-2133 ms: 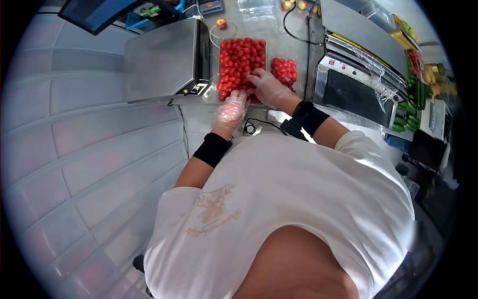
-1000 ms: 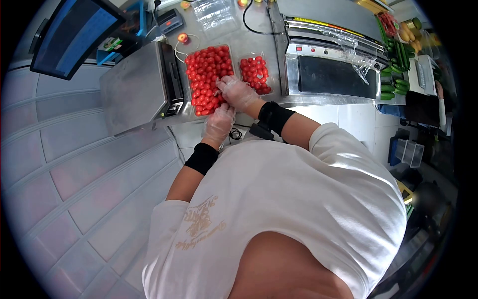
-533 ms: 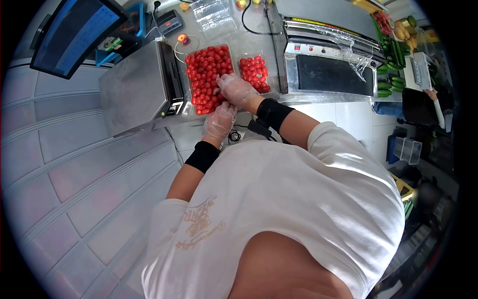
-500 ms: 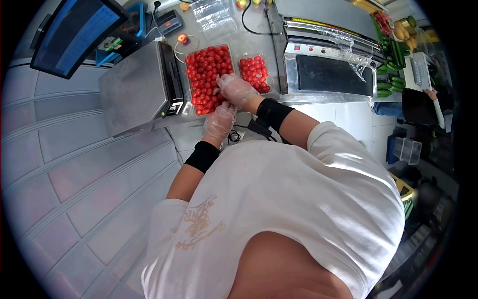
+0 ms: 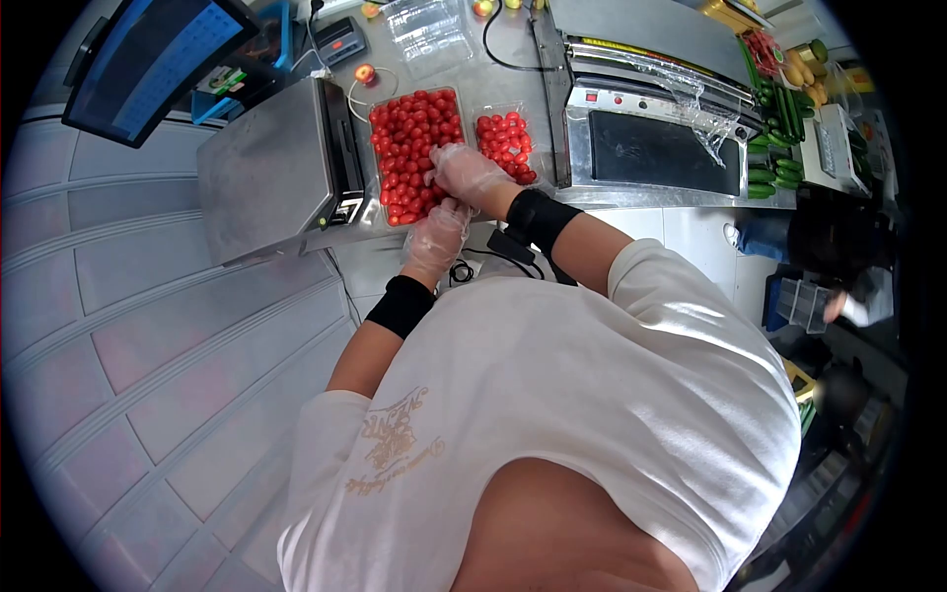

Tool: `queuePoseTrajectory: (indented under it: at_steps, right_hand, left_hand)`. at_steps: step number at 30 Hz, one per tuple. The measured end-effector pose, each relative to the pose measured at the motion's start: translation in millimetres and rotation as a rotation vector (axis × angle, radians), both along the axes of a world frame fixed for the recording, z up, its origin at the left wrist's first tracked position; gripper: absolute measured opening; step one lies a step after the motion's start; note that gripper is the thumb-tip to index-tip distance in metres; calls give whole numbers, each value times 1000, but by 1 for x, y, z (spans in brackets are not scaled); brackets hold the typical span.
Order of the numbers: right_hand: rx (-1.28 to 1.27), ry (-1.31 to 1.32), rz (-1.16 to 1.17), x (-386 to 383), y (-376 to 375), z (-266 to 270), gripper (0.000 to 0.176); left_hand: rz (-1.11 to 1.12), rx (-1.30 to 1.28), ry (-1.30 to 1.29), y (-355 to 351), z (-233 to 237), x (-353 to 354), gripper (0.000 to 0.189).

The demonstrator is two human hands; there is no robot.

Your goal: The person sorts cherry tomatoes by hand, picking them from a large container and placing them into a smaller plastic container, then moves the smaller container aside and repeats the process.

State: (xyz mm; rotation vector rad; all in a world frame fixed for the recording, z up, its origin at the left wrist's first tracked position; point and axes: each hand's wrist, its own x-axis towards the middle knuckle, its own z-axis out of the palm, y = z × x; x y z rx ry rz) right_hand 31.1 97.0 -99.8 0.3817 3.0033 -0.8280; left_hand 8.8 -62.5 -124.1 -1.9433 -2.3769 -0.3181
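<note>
A clear tray [image 5: 393, 223] heaped with cherry tomatoes [image 5: 414, 128] sits on the metal counter. My right hand [image 5: 467, 174], in a clear plastic glove, is over its right side with fingers curled down among the tomatoes. Gloved the same way, my left hand [image 5: 436, 239] is at the tray's near edge, fingers drawn together close to the right hand. What either hand pinches is hidden by the fingers. A smaller clear punnet [image 5: 534, 163] of cherry tomatoes stands just right of the tray.
A metal scale [image 5: 266, 163] is left of the tray, below a monitor [image 5: 158, 64]. The film wrapping machine [image 5: 656, 148] stands right, with cucumbers [image 5: 779, 173] beyond. An apple [image 5: 364, 74] and clear containers [image 5: 426, 35] lie behind. Another person's hand [image 5: 837, 306] is at far right.
My hands stay almost in place at the tray, with only slight finger movement. At far right, the other person's arm has swung down toward a clear crate.
</note>
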Motion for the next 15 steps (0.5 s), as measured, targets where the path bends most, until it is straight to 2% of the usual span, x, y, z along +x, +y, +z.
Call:
queuePoseTrajectory:
  at_steps: [2,4,8,10,14,15]
  right_hand:
    - [-50,-27,-28,0,1,0,31]
    - [-235,19,-117,1,3,4,34]
    - [-405,17,-161,4,7,19,33]
    - [-564,39,-255,6,7,20,29]
    - [-689,94,-272,8,8,8,23]
    - [-797,123,-285,8,7,4,21]
  left_hand:
    - [6,-6,6,1,-2,0,14]
    - [12,-12,14,2,-1,1,14]
    - [42,-34,41,2,7,3,13]
    - [52,-40,50,3,11,5,13]
    - [75,-69,-53,4,14,5,14]
    - [70,-72,-95,3,14,4,14]
